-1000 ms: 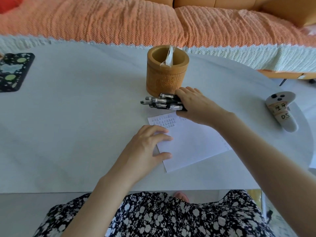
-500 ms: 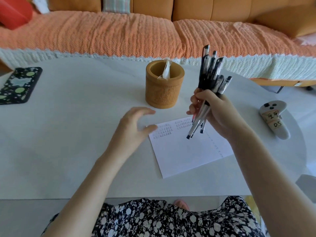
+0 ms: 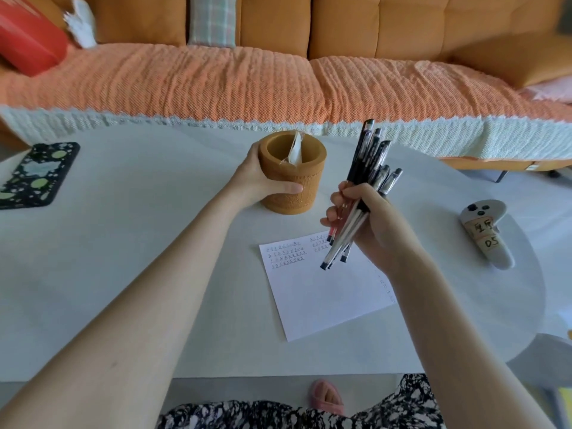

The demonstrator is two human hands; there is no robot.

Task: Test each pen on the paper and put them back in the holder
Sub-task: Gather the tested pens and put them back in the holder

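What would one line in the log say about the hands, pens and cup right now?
left hand: grips pen holder | right hand: holds pens bunched, above paper | pens not yet in holder

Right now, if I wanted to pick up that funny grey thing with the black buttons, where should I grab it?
Probably around the taped middle of the grey controller, pinching its two long sides from above. It lies flat on the white table, apart from the paper, and its waist looks narrower than the buttoned head.
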